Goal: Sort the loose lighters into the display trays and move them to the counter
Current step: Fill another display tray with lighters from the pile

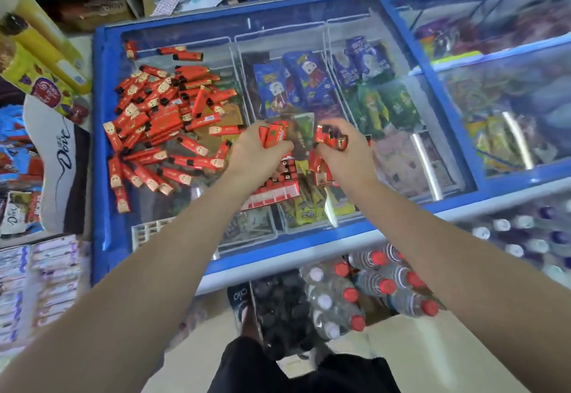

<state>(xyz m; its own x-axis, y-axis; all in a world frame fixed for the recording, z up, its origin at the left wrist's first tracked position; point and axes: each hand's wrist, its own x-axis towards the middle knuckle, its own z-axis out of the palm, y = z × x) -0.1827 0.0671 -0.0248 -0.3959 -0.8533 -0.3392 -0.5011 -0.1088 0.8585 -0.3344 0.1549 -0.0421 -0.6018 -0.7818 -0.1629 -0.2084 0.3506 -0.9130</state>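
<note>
Both hands are over the glass lid of the blue-framed chest freezer (102, 151), which serves as my table here. Left hand (258, 153) has its grip clenched round a small bundle of slim red lighters (273, 136). Right hand (346, 153) likewise grasps a bunch of the same red lighters, black caps showing past the fingers. Under and between the hands sits a red cardboard display tray (278, 190), partly filled; rows of black caps show in it.

The main heap of loose red lighters (160, 120) lies on the glass to the left of the tray, spread wide, with a few strays (180, 52) near the far rim.

Handling, as I judge it: each lighter is light, stiff and smooth-wrapped, so a bundle will tend to splay or slip on itself. Best held across the middle of the long sides, caps all one way, then fed into the tray end first. The tray is thin card and probably flexes when loaded; lift it from below with both hands.

Edges and room: the glass is slick and the heap reaches close to the left frame, so a sweep could push pieces off. Bare glass lies right of the tray. Packs of red-capped bottles (380, 284) stand on the floor against the near edge, right by my feet.
</note>
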